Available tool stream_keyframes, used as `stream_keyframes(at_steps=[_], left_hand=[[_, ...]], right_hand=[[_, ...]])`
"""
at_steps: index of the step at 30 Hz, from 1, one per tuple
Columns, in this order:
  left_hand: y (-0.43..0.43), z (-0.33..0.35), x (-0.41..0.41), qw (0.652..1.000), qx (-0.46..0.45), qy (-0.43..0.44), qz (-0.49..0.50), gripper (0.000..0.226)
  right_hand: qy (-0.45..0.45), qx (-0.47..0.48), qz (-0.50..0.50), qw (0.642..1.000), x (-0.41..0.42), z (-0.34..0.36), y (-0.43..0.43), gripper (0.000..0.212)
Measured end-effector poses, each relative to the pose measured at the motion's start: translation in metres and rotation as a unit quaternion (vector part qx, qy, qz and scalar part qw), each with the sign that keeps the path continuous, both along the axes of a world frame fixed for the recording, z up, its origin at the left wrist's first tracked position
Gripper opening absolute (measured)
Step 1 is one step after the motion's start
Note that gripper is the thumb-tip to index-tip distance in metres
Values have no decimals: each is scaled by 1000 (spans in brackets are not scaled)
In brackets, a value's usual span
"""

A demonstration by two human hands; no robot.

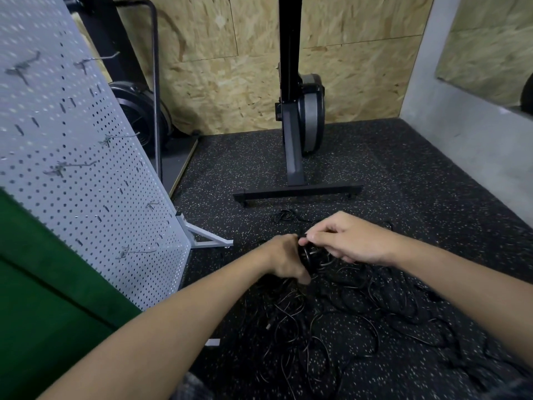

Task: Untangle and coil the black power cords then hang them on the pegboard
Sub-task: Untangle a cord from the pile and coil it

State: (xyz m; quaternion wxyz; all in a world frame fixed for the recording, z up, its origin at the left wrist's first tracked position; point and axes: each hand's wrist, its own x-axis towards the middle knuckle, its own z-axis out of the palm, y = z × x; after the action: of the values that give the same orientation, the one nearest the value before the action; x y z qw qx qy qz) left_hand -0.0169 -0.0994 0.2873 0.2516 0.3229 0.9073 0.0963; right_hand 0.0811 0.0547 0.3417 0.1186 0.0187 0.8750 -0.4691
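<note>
A tangle of thin black power cords (354,307) spreads over the speckled rubber floor in front of me. My left hand (284,259) grips a small bunch of black cord loops (310,259) held above the pile. My right hand (350,238) pinches a strand of the same bunch right beside the left hand, fingers curled. A small separate cord (285,216) lies on the floor beyond my hands. The white pegboard (72,157) stands on its frame at the left, with several bare metal hooks (135,251) sticking out.
A black exercise machine stand (297,192) with a wide foot bar sits just beyond the cords. The pegboard's white foot (207,239) juts onto the floor. A green panel (43,298) fills the lower left. Wood-chip walls close the back; a grey wall runs on the right.
</note>
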Motion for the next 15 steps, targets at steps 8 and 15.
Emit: stream_keyframes(at_steps=[8, 15], left_hand=[[-12, 2, -31, 984, 151, -35, 89, 42], [-29, 34, -25, 936, 304, -177, 8, 43]], right_hand=[[9, -26, 45, 999, 1, -6, -16, 30], [-164, -84, 146, 972, 9, -21, 3, 43]])
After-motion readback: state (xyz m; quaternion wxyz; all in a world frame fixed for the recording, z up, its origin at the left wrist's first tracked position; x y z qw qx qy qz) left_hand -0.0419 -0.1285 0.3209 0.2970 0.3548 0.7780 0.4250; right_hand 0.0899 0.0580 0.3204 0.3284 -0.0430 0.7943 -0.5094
